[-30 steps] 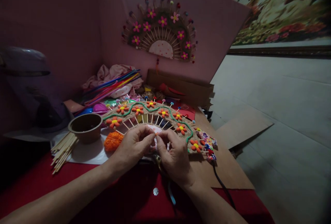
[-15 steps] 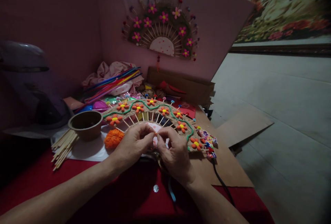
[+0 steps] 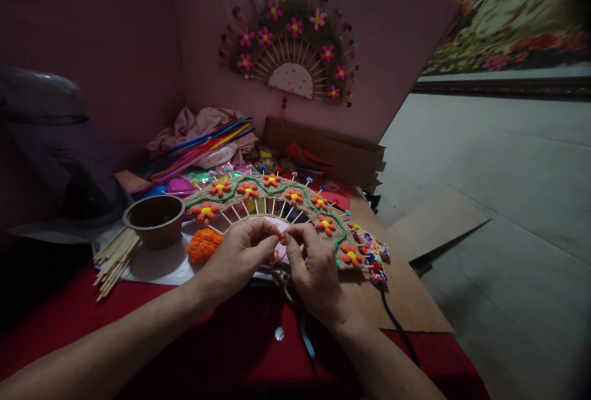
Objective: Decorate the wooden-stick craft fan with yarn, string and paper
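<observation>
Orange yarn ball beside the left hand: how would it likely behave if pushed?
The orange yarn ball would probably give under the fingers and feel light, since it looks wound from strands. Its rounded outline suggests it might roll or wobble. Pushed away from the left hand, it could bump the brown bowl standing close by.

At the right edge of your red cloth-covered table (image 3: 240, 351), a flat brown cardboard sheet (image 3: 401, 295) lay under one end of the semicircular beige twine fan (image 3: 270, 197); left of that stood a round brown pot (image 3: 159, 232), slim pale wooden sticks (image 3: 115, 261) before it.
</observation>
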Available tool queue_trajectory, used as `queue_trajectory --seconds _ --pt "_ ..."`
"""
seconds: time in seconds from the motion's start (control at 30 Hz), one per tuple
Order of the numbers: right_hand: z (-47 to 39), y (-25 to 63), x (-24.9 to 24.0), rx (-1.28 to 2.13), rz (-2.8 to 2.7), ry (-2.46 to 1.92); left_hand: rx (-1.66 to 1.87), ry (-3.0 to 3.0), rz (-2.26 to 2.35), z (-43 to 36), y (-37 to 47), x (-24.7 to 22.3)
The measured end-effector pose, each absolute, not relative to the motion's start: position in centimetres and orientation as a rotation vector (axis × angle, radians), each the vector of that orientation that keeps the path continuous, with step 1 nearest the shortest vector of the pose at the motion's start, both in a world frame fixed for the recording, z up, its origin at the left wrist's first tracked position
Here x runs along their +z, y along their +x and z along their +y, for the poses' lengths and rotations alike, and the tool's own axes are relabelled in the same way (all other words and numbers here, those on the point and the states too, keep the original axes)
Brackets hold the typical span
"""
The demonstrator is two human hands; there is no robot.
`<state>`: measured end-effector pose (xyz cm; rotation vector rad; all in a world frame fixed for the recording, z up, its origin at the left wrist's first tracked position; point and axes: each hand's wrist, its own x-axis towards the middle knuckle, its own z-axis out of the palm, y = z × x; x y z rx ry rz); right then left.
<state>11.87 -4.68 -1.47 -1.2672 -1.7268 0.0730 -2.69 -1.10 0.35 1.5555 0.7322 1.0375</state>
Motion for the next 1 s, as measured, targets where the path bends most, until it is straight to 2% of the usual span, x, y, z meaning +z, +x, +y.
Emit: queue_trajectory --seconds 0.23,0.47,0.77,0.87,1.0 --pt "-4.8 11.7 -1.2 0.068 -1.725 -1.261 0.838 1.232 0.627 -0.8 -3.0 0.6" --pt "-5.2 11.7 -1.0 -0.01 -1.743 -1.216 0.873 1.237 0.646 -0.7 -3.0 0.4" --pt "-5.2 11.8 -1.2 0.058 -1.723 -1.251 0.99 1.397 0.684 -1.1 -2.6 0.9" --pt "-5.0 11.8 -1.1 0.266 -1.649 -1.25 1.036 1.538 0.718 -1.2 -2.7 0.3" --pt "-4.6 11.9 -0.5 0.991 -1.334 -1.081 1.062 1.747 0.786 -1.2 -3.0 -0.3"
